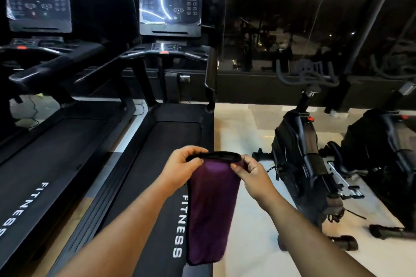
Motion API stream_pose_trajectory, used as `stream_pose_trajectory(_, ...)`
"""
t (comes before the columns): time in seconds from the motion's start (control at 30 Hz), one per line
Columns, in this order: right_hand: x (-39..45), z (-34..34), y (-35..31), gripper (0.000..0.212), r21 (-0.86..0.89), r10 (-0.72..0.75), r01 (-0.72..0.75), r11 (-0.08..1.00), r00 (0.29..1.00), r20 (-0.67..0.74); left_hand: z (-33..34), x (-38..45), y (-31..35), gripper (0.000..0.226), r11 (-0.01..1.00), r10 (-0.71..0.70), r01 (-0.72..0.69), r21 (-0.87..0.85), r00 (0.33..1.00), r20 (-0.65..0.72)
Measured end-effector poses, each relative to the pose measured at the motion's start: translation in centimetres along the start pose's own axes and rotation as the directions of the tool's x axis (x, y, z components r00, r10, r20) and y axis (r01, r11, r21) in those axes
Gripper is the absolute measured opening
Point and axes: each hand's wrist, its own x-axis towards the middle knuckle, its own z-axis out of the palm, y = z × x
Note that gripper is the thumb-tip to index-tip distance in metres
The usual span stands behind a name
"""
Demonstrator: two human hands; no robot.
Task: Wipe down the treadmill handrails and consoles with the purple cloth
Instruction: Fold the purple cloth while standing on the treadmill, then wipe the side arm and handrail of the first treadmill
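Note:
A purple cloth [210, 207] with a black top hem hangs folded in front of me. My left hand [182, 167] pinches its upper left corner and my right hand [252, 174] pinches the upper right corner, stretching the hem between them. Ahead stands a black treadmill with a glossy console [170, 9], a front handrail [164, 53] with a red stop button, and a right side handrail [210, 74]. A second treadmill's console [38, 4] and handrail [40, 69] are at the left. Both hands are well short of the consoles.
The nearer treadmill's belt [166, 148] runs toward me under the cloth. Two black exercise bikes [301, 159] [382, 153] stand on the pale floor at the right. A dark glass wall [292, 29] closes the back.

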Motion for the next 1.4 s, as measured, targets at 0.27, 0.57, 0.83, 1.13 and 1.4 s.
stream_pose_trajectory(0.27, 4.5, -7.0, -4.5, 0.014, 0.38, 0.034, -0.008, 0.925, 0.998, -0.061, 11.4, 2.7, -0.6, 0.053, 0.848, -0.088, 0.119, -0.516, 0.993, 0.085)
stream_pose_trajectory(0.57, 7.7, -16.7, 4.7, 0.051, -0.079, 0.418, -0.412, 0.908, 0.87, 0.262, 19.3, 10.2, -2.3, 0.02, 0.851, -0.298, 0.301, -0.43, 0.952, 0.076)
stream_pose_trajectory(0.83, 17.7, -19.1, 11.7, 0.026, 0.033, 0.341, -0.339, 0.94, 0.937, -0.083, 20.6, 20.1, -7.5, 0.036, 0.898, -0.421, 0.433, -0.073, 0.896, 0.141)
stream_pose_trajectory(1.13, 30.8, -19.0, 10.0, 0.063, -0.129, 0.166, -0.153, 0.98, 0.981, 0.1, 18.0, 32.1, -7.4, 0.113, 0.944, -0.279, 0.277, 0.178, 0.96, -0.014)
stream_pose_trajectory(1.4, 43.5, -16.8, 7.0, 0.028, -0.464, -0.114, 0.054, 0.884, 0.988, -0.101, 13.6, 40.5, -5.7, 0.036, 0.438, 0.102, 0.092, 0.894, 0.983, -0.151)
